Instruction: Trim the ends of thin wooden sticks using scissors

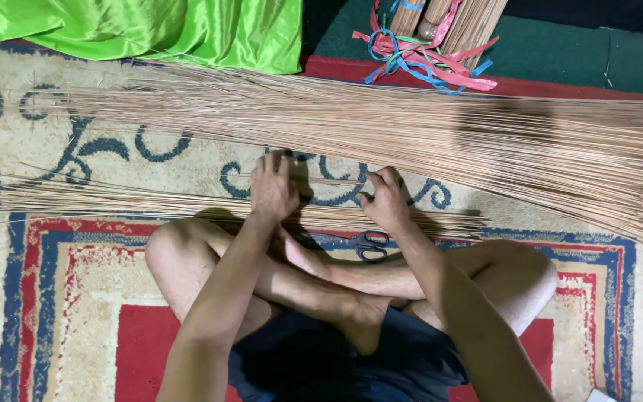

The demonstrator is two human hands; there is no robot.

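Your left hand (273,186) has its fingers curled down and pressed together on a few thin sticks (329,182). Your right hand (386,199) pinches the same sticks between thumb and fingers. These sticks lie left to right across the carpet (61,298), just above the small bundle (113,199) before your crossed legs. The large pile (426,130) lies further away, also lengthwise left to right. Scissors (362,243) rest near your right wrist.

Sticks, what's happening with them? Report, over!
Left hand and right hand pinch a thin stick. Small stick pile beneath. Scissors by legs.
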